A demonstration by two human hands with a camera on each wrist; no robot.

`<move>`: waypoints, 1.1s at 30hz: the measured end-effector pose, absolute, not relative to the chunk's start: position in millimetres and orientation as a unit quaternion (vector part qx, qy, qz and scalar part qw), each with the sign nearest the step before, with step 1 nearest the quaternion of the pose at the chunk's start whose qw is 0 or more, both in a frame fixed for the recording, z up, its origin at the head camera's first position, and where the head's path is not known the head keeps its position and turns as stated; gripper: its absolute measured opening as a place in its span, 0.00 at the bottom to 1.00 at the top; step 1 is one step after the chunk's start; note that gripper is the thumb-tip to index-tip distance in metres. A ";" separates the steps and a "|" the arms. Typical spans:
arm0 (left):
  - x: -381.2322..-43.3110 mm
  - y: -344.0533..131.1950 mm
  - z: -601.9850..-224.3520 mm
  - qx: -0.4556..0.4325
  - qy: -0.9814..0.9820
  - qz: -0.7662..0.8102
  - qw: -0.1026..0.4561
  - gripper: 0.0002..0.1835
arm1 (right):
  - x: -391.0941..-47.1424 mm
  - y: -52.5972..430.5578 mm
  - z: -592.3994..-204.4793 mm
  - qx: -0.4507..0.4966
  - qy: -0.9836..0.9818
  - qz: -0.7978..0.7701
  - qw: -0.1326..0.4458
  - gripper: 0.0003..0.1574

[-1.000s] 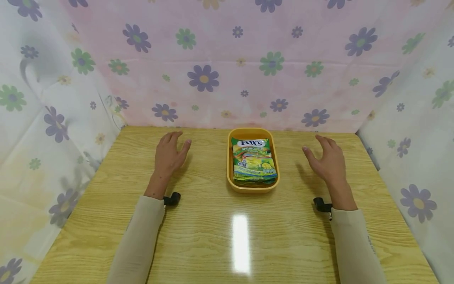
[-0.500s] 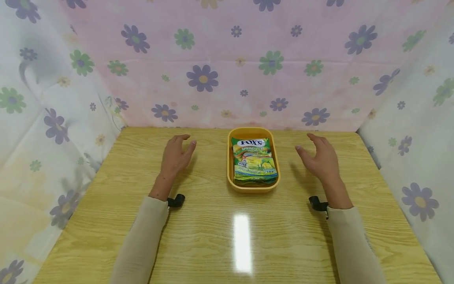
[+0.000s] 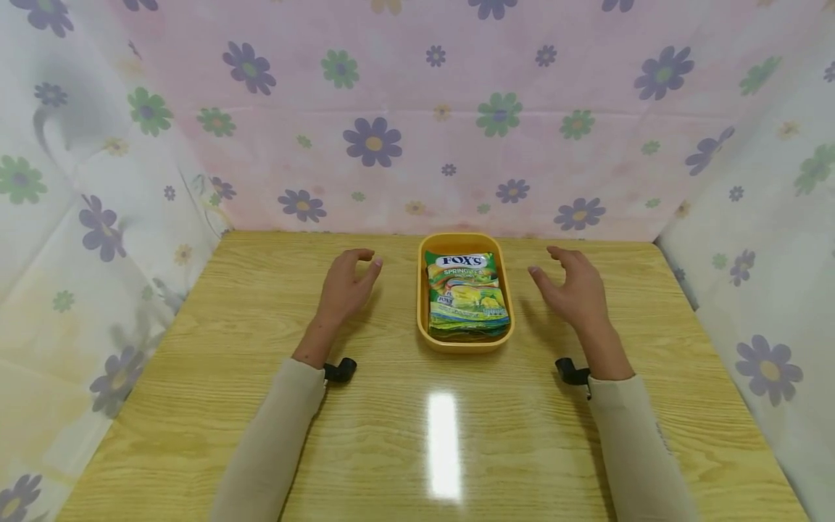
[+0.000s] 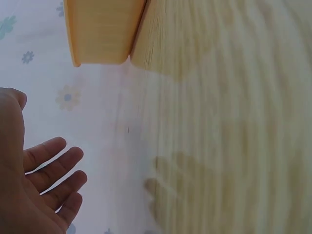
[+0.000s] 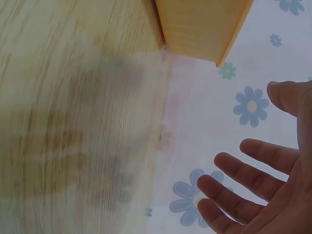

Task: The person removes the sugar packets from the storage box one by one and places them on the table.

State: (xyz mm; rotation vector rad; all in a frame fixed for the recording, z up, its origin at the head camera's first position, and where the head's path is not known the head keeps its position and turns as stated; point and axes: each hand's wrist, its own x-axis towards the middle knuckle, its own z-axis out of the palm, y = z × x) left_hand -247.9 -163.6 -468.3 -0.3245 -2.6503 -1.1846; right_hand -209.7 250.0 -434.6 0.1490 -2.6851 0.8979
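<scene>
table & surround: table [image 3: 378,449] has a smooth, yellowish wood-grain top w/ fine wavy lines running side to side; a pale streak of glare [image 3: 443,446] lies on its near half. cloth backdrop [image 3: 417,94] is thin & slightly creased, pinkish at the back & whiter at the sides, printed w/ purple, green & yellowish flowers.

container: tray [image 3: 466,349] is yellow, deep, rounded-rectangular, longer front to back, w/ a lipped rim; both wrist views show its smooth, plain outer wall. it stands upright on the table, btwn my hands, close to the backdrop.

contents: glossy, crinkled packets [image 3: 467,290], mostly green w/ yellow & blue, lie flat in a stack inside the tray; layered edges show at the near end. top lettering reads "fox's" & "spring tea"; smaller print is too fine to read. a strip of bare tray floor shows at the far end.

hands: my l. hand [image 3: 349,286] is to the l. of the tray, my r. hand [image 3: 574,288] to the r., each apart from its wall. in both, thumb & fingers are well apart, fingers gently bent & slightly spread, palms facing inward. soft shadows fall on the wood. beige sleeves [image 3: 277,428] cover my forearms; a black wrist mount [image 3: 341,370] juts inward at each cuff.
</scene>
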 end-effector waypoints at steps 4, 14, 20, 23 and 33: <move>-246.8 -157.0 -467.1 -0.111 -0.895 -0.419 0.104 0.29 | -210.4 246.5 -434.0 0.059 -0.933 0.314 0.164 0.39; -247.8 -136.3 -466.6 -0.102 -0.886 -0.445 0.081 0.30 | -215.3 232.6 -430.5 0.066 -0.933 0.321 0.151 0.37; -248.3 -126.4 -470.9 -0.102 -0.873 -0.472 0.071 0.32 | -216.7 222.1 -425.9 0.068 -0.930 0.325 0.155 0.36; -248.3 -122.7 -471.9 -0.107 -0.866 -0.483 0.070 0.33 | -217.0 217.1 -424.1 0.070 -0.929 0.329 0.157 0.36; -248.4 -109.5 -473.6 -0.090 -0.854 -0.510 0.039 0.30 | -219.2 204.9 -422.2 0.079 -0.924 0.341 0.153 0.34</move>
